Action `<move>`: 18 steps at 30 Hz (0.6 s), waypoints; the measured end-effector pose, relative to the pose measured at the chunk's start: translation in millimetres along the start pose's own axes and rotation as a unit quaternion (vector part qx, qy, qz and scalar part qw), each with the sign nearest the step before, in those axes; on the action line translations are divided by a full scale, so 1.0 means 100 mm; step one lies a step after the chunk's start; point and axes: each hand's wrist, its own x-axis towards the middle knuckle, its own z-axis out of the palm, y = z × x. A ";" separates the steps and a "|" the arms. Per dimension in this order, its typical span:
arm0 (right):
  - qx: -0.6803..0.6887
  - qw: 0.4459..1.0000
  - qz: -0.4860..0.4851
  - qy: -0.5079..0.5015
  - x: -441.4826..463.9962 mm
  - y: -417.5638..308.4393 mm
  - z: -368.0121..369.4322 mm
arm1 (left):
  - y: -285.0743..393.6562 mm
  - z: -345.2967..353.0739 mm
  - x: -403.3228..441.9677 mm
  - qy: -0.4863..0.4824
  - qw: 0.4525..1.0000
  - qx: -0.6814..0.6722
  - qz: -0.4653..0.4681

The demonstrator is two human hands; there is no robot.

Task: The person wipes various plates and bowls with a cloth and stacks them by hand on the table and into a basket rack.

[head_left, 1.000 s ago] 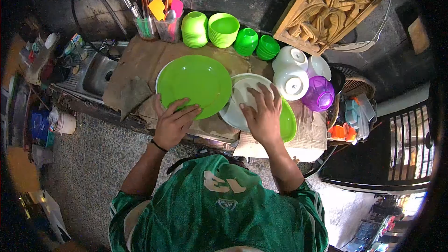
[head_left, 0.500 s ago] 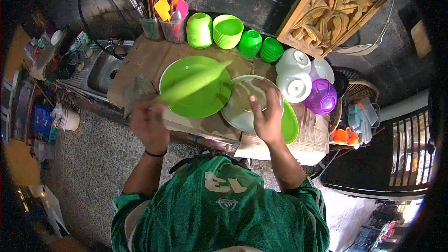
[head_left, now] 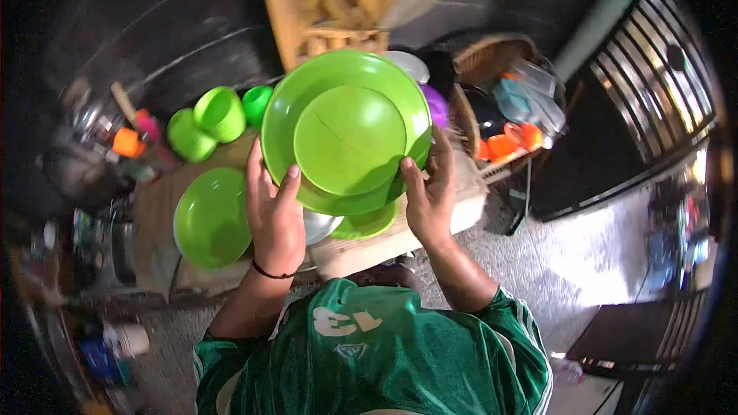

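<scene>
Green plate [head_left: 350, 138]: between my two sets of fingers, held up off the tabletop [head_left: 157, 196], its broad round side toward my head.
Left fingers [head_left: 289, 184]: clamped on the plate's near left edge, thumb on the side I see.
Right fingers [head_left: 415, 184]: clamped on its near right edge, thumb likewise in front.
Second plate [head_left: 211, 219]: on the tabletop, just left of my left fingers, also green.
White dish [head_left: 320, 226]: below the held plate, right of my left wrist, mostly hidden.
Green dish [head_left: 365, 224]: beside it, between my hands, partly covered.
Green bowls [head_left: 221, 115]: beyond my left fingers.
Purple bowl [head_left: 437, 106]: just beyond my right fingers.
Basket [head_left: 464, 117]: farther out, right of my right fingers.
</scene>
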 end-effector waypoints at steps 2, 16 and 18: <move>-0.122 0.992 0.011 0.039 0.07 0.04 -0.45 | -0.21 0.48 0.02 -0.039 0.998 -0.003 -0.040; -0.485 0.861 0.067 0.138 1.65 1.42 -3.26 | -3.42 3.42 1.15 -0.053 0.942 0.330 -0.003; -0.496 0.855 0.136 0.066 1.90 1.53 -3.37 | -3.55 3.61 1.32 -0.004 0.901 0.403 -0.161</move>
